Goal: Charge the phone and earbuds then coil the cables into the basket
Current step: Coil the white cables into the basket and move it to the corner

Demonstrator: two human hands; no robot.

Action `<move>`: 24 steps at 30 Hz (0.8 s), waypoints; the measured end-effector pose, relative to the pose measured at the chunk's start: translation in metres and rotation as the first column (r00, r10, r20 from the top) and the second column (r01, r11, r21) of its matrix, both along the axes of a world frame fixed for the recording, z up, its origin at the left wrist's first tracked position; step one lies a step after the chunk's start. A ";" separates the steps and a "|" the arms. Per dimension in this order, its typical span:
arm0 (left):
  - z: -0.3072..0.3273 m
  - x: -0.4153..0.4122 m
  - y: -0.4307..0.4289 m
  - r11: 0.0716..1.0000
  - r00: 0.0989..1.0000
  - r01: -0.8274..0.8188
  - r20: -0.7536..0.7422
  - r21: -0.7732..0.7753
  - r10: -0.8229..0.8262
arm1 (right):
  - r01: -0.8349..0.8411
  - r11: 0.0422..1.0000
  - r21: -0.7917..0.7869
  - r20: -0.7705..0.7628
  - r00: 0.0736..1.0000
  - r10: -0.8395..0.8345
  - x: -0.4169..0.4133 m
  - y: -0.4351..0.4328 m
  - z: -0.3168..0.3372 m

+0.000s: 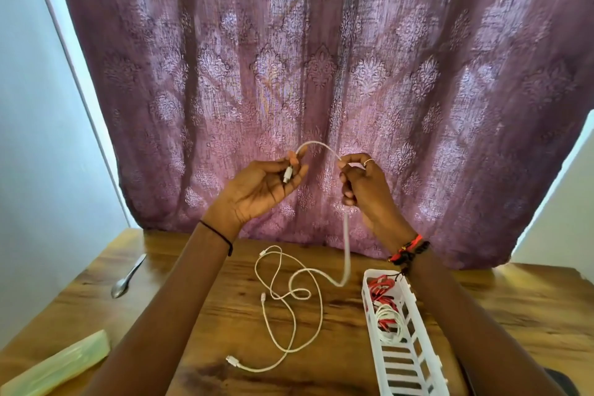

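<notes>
Both my hands are raised above the wooden table (199, 309). My left hand (260, 190) pinches the plug end of a thick white cable (346, 247). The cable arches over to my right hand (366, 186), which grips it; from there it hangs down to the table and ends in a loop. A thinner white cable (289, 325) lies loose and tangled on the table below. To the right stands a white slatted basket (414, 354) holding a coiled red cable (381, 286) and a coiled white cable (390, 321). No phone or earbuds are in view.
A metal spoon (127, 276) lies at the table's left edge. A pale green flat pack (58, 363) sits at the near left. A purple patterned curtain (321, 74) hangs right behind the table. A dark object (562, 382) shows at the bottom right corner.
</notes>
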State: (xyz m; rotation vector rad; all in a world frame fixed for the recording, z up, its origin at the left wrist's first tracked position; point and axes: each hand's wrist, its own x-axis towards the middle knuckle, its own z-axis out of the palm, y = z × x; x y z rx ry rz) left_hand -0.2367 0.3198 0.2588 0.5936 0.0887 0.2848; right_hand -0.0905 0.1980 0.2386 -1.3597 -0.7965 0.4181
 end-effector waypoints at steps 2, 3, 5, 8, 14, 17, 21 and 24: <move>-0.001 0.002 -0.005 0.999 0.999 0.042 0.001 0.032 -0.042 | 0.125 0.992 0.014 0.111 0.986 -0.126 0.009 0.004 0.002; -0.001 0.003 -0.008 0.996 0.997 0.074 0.014 0.054 -0.074 | 0.175 0.984 0.031 0.160 0.971 -0.178 0.012 0.006 0.003; 0.002 0.006 -0.012 0.983 0.982 0.164 0.079 0.083 -0.170 | 0.243 0.969 0.052 0.216 0.944 -0.249 0.014 0.009 0.005; 0.005 0.014 -0.014 0.965 0.957 0.237 0.145 0.115 -0.252 | 0.240 0.968 0.072 0.235 0.939 -0.251 0.014 0.012 0.003; 0.012 0.033 -0.004 0.994 0.965 0.088 0.244 0.062 -0.101 | 0.223 0.971 0.081 0.342 0.909 -0.238 0.006 0.008 -0.010; 0.014 0.042 0.001 0.996 0.966 -0.092 0.242 -0.017 0.093 | 0.252 0.967 0.043 0.490 0.838 -0.240 -0.003 0.004 -0.020; 0.009 0.055 -0.001 0.963 0.935 -0.267 0.230 -0.040 0.269 | 0.280 0.959 -0.042 0.583 0.786 -0.204 -0.015 0.005 -0.029; 0.009 0.060 0.006 0.931 0.899 -0.359 0.245 -0.064 0.363 | 0.339 0.935 -0.104 0.611 0.763 -0.209 -0.014 -0.002 -0.034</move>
